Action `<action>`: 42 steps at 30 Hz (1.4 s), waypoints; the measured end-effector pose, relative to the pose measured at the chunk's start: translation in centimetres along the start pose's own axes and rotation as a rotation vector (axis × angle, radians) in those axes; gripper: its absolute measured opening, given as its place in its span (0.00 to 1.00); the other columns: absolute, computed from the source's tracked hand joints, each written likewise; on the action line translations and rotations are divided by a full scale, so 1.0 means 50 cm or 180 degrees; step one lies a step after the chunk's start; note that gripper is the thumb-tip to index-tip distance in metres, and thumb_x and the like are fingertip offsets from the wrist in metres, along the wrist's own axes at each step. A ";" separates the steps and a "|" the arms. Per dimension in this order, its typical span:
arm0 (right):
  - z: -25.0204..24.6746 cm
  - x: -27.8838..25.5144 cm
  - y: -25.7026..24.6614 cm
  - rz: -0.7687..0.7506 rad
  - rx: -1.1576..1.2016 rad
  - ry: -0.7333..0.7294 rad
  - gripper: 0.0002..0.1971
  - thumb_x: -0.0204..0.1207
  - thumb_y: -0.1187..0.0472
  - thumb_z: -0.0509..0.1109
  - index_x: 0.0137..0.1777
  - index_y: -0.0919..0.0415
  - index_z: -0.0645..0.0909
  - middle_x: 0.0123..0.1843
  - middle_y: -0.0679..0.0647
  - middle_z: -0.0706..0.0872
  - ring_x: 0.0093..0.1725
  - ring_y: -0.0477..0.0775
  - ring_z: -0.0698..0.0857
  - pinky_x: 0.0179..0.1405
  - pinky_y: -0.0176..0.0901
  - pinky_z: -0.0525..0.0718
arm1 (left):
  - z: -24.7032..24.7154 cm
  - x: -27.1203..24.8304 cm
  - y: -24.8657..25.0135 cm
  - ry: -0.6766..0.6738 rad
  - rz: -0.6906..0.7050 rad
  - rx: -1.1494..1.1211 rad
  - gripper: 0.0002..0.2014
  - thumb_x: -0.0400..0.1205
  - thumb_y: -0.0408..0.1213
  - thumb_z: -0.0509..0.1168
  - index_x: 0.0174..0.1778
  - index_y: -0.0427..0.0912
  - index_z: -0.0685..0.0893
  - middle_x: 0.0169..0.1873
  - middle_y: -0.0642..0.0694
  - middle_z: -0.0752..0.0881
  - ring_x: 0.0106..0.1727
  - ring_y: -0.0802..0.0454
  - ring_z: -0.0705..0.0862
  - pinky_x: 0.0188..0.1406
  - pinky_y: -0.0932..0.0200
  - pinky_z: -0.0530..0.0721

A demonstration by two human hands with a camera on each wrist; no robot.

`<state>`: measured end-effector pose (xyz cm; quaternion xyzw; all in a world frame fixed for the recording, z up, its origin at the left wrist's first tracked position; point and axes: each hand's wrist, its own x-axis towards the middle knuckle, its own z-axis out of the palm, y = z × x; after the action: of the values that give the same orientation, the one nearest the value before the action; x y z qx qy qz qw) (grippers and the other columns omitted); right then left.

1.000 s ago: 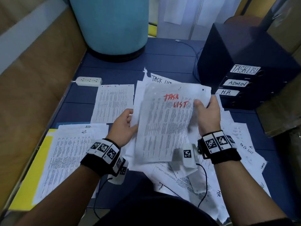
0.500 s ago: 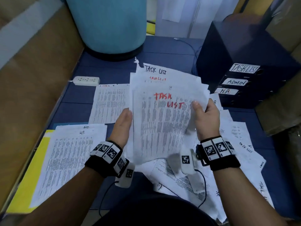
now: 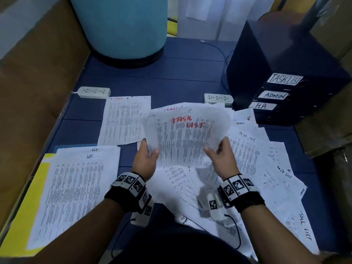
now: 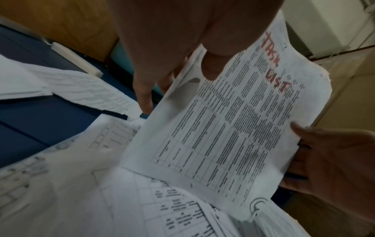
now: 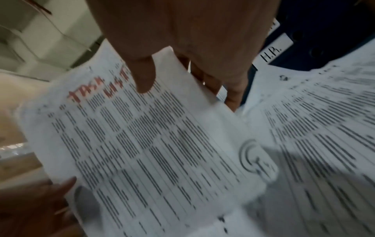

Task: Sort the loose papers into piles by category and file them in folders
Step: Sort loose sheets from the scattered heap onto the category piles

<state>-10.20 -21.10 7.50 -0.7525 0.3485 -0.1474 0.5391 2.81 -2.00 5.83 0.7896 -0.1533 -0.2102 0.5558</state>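
Observation:
A stack of printed sheets with "TASK LIST" in red on top [image 3: 186, 136] [image 4: 233, 128] [image 5: 131, 136] is held above the blue table, tilted away from me. My left hand [image 3: 147, 158] pinches its lower left edge, thumb on top. At the lower right edge my right hand [image 3: 219, 153] pinches it the same way. Loose papers [image 3: 253, 155] lie spread under and right of the stack. An "HR" pile [image 3: 76, 187] rests on a yellow folder [image 3: 22, 216] at the left. An "ADMIN" sheet [image 3: 123, 121] lies beyond it.
Dark binders labelled TASKLIST [image 3: 284, 80], ADMIN [image 3: 275, 95] and H.R. [image 3: 262, 106] stand stacked at the right. Two white power strips [image 3: 94, 92] [image 3: 218, 98] lie on the table [image 3: 171, 80]. A large blue barrel [image 3: 123, 25] stands at the back. Brown board walls flank both sides.
The stack was squared up and tipped forward and lower; both hands slid from its sides down to its bottom corners. A second power strip now shows behind it.

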 end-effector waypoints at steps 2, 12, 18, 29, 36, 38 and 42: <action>0.016 0.003 0.020 0.0240 -0.0223 -0.0132 0.14 0.82 0.56 0.68 0.61 0.61 0.71 0.57 0.64 0.83 0.57 0.67 0.83 0.52 0.55 0.85 | 0.005 0.005 -0.016 -0.0016 -0.0055 0.0152 0.19 0.86 0.31 0.58 0.74 0.42 0.68 0.62 0.50 0.81 0.62 0.52 0.79 0.65 0.56 0.74; 0.028 0.039 -0.003 0.0519 -0.0472 -0.0729 0.16 0.84 0.57 0.64 0.70 0.55 0.72 0.63 0.50 0.84 0.61 0.54 0.83 0.62 0.51 0.80 | -0.010 0.103 -0.025 0.0602 -0.0189 0.0236 0.14 0.85 0.29 0.57 0.66 0.36 0.78 0.57 0.38 0.84 0.59 0.41 0.82 0.59 0.50 0.79; 0.061 0.140 -0.029 0.0615 -0.0618 -0.0406 0.12 0.83 0.62 0.64 0.65 0.58 0.77 0.52 0.56 0.86 0.50 0.57 0.84 0.54 0.55 0.85 | -0.031 0.204 -0.029 0.0553 -0.0291 0.0246 0.09 0.84 0.34 0.60 0.59 0.38 0.77 0.51 0.40 0.85 0.50 0.40 0.84 0.45 0.55 0.79; 0.163 0.376 -0.028 0.1056 -0.1441 -0.0323 0.11 0.82 0.66 0.63 0.62 0.67 0.77 0.50 0.57 0.82 0.48 0.57 0.79 0.43 0.40 0.74 | -0.093 0.305 -0.178 -0.0601 -0.0717 0.2963 0.26 0.86 0.57 0.46 0.79 0.54 0.65 0.84 0.48 0.52 0.84 0.46 0.48 0.77 0.35 0.52; 0.229 0.384 0.009 0.1132 -0.1527 -0.0431 0.01 0.82 0.65 0.64 0.51 0.62 0.74 0.46 0.57 0.82 0.46 0.57 0.80 0.42 0.43 0.75 | -0.126 0.313 -0.209 -0.0002 -0.0873 0.2900 0.24 0.85 0.55 0.54 0.73 0.48 0.72 0.81 0.45 0.57 0.83 0.41 0.51 0.76 0.34 0.54; 0.245 0.381 0.013 0.1153 -0.1550 -0.0488 0.01 0.82 0.66 0.64 0.49 0.62 0.73 0.45 0.56 0.81 0.46 0.57 0.80 0.41 0.43 0.75 | -0.132 0.311 -0.212 0.0027 -0.0969 0.2882 0.24 0.84 0.55 0.55 0.74 0.47 0.72 0.82 0.44 0.56 0.83 0.40 0.50 0.77 0.33 0.54; 0.238 0.372 0.002 0.1155 -0.1496 -0.0508 0.11 0.81 0.57 0.69 0.54 0.63 0.73 0.44 0.53 0.79 0.48 0.57 0.79 0.40 0.40 0.73 | -0.134 0.304 -0.195 -0.0080 -0.1049 0.2742 0.27 0.84 0.56 0.54 0.79 0.50 0.66 0.84 0.43 0.51 0.84 0.39 0.46 0.79 0.32 0.48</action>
<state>10.17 -25.38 0.10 -0.7912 0.4583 0.0955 0.3934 19.41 -0.50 -3.86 0.9598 -0.1058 -0.2224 0.1344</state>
